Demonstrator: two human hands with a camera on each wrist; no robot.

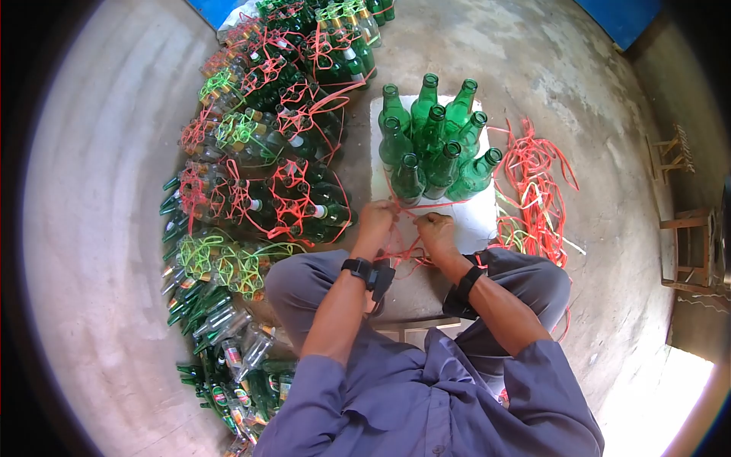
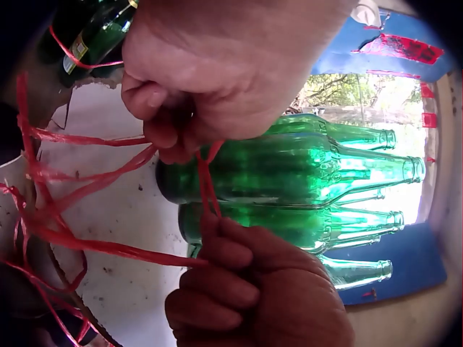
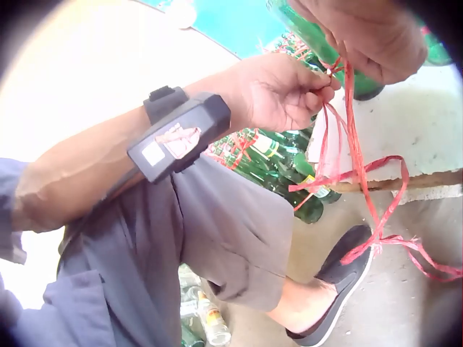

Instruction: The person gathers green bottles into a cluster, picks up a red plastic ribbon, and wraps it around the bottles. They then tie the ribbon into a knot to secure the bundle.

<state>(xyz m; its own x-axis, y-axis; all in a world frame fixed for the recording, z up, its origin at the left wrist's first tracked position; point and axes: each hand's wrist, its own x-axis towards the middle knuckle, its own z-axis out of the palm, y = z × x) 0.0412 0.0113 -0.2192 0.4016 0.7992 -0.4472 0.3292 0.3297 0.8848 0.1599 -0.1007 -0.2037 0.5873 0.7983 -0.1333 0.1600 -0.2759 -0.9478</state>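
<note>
Several green glass bottles stand in a tight group on a white board, with red plastic string passing along their near side. Just in front of the group, my left hand pinches the string, its fingers curled in the left wrist view. Close beside it, my right hand grips another part of the same string between thumb and fingers. A short length runs between the two hands in the left wrist view. Loose strands hang below the hands over the board's edge in the right wrist view.
Left of the board stand many bottles bound with red and green string; loose bottles lie nearer. A heap of red string lies to the right. Wooden chairs stand by the right wall. A shoe is under the hanging strands.
</note>
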